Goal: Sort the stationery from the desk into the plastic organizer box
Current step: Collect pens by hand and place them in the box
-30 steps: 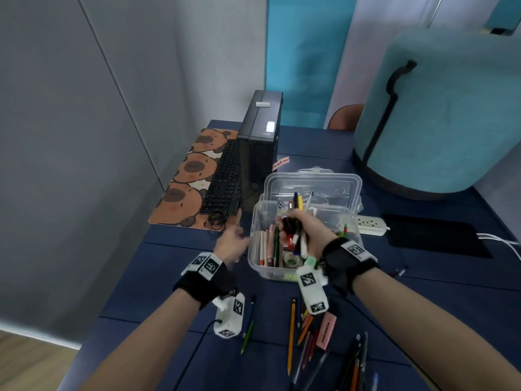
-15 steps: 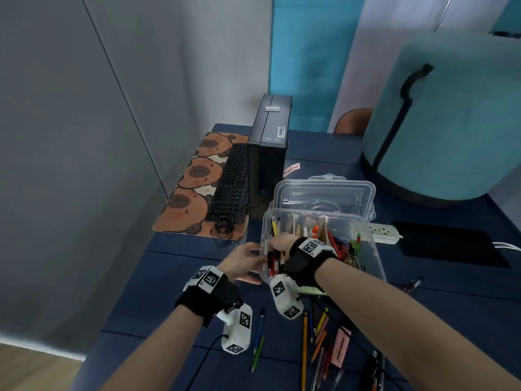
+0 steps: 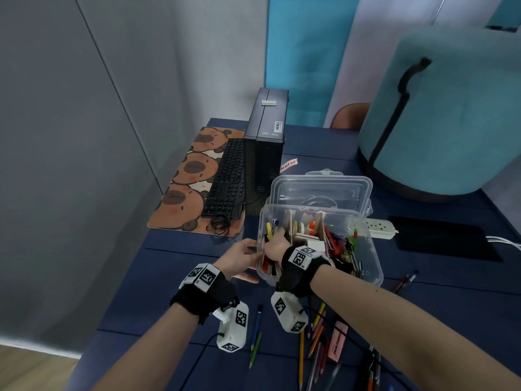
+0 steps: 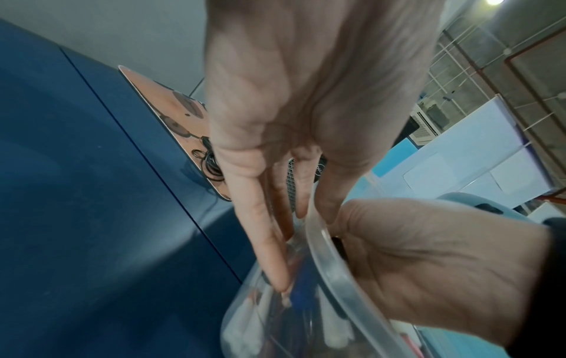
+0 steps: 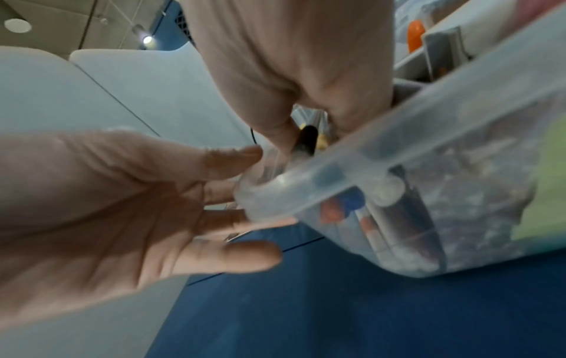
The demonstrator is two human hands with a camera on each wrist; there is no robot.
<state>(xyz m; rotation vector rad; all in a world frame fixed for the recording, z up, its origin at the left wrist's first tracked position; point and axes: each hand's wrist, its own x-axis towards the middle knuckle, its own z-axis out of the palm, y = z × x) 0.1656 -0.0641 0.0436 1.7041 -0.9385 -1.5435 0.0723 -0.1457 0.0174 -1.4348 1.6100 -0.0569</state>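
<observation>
We are in the middle of loading pens (image 3: 270, 259) into the left end of the clear box (image 3: 369, 251), which sits mid-surface with its near left corner at our hands. Our right hand (image 3: 275, 245) reaches inside, fingers curled around the pens, while our left hand (image 3: 239, 256) steadies the outer wall with straight fingers. Next, we judge, we let go and fetch the pencils (image 3: 310, 342) lying by the near edge.

Dark blue bench (image 3: 174, 283) carries clear organizer box (image 3: 372, 266), loose pencils (image 3: 307, 345) at near edge, pink eraser (image 3: 337, 341), capybara mat (image 3: 183, 193) with keyboard (image 3: 228, 179), computer case (image 3: 267, 131), power strip (image 3: 380, 227).
</observation>
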